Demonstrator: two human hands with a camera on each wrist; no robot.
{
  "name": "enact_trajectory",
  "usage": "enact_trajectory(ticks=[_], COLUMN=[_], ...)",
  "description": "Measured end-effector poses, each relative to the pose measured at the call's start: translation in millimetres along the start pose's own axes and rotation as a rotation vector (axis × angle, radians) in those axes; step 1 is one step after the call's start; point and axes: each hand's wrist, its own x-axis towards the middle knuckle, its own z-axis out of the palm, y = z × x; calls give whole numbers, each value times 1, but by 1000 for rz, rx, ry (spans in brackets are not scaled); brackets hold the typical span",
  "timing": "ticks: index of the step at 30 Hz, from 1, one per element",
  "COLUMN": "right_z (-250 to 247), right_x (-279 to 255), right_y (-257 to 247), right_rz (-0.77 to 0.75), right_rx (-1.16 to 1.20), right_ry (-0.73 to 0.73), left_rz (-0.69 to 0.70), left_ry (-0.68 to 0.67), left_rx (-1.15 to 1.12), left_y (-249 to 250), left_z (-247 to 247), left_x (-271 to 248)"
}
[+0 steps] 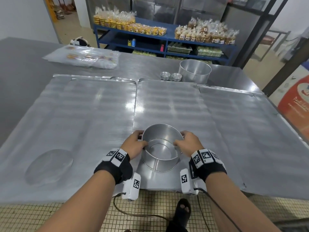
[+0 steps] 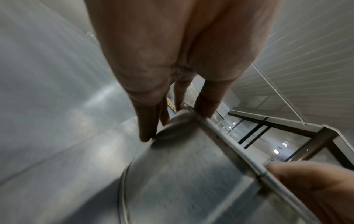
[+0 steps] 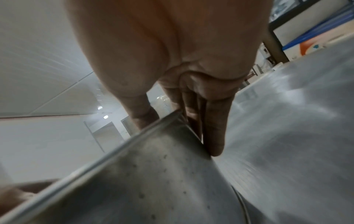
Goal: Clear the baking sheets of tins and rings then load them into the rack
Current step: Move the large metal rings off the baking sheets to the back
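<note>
A round metal cake tin point(image 1: 161, 148) sits at the near end of the middle baking sheet point(image 1: 167, 104). My left hand point(image 1: 135, 144) grips its left rim and my right hand point(image 1: 185, 143) grips its right rim. The left wrist view shows the tin's wall point(image 2: 191, 174) with my fingers point(image 2: 147, 121) against its outside and the thumb on the rim. My right fingers point(image 3: 214, 128) lie along the tin's outer wall point(image 3: 153, 181). Two more sheets flank the middle one, a left sheet point(image 1: 83, 114) and a right sheet point(image 1: 242, 131).
A flat round disc point(image 1: 50, 166) lies on the left sheet. Behind the sheets stand a large tin point(image 1: 194, 71) and two stacks of small tins point(image 1: 170, 76). Plastic bags point(image 1: 87, 57) lie at the back left. A blue shelf point(image 1: 150, 39) of packed goods stands beyond the table.
</note>
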Motion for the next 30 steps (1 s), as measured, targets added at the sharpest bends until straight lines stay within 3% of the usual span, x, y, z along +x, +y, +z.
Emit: enact_trajectory(ticks=[6,12,21,25,30], right_z=[5,34,134,191,240], right_x=[6,12,-15,-29,-40], right_y=[-37,-104,-209,-230,-243], right_rz=[-26,-212,-415,-521,-545], right_rx=[-303,-510,-552,-545,-552], right_ry=[-45,-102,-435,-547,-612], left_rz=[-84,-114,-355,-505,-674], left_ry=[-126,-44,156,238,309], left_rx=[529,797,873,852,846], left_y=[25,39,1,-35,-67], left_z=[-35,-86,-177,-214,-241], left_x=[-2,-18,-50,-65,-79])
